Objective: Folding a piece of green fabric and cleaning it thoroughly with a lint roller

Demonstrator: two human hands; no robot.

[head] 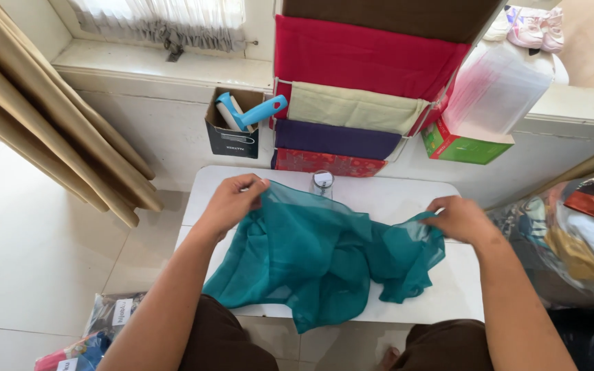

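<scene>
A dark cardboard box (232,134) hangs against the wall beyond the white table's far left corner, a green carton (463,148) stands beyond its far right corner, and clear labelled packets (108,319) lie on the floor beside its near left corner.

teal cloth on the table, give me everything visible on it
The teal cloth is thin, slightly sheer fabric, plain with no visible print. It lies crumpled and loosely spread over the small white table, with folds across its middle and its lower edge hanging past the near edge of the table. The left hand pinches its upper left edge; the right hand grips the bunched right end. A small clear jar stands just behind it.
</scene>
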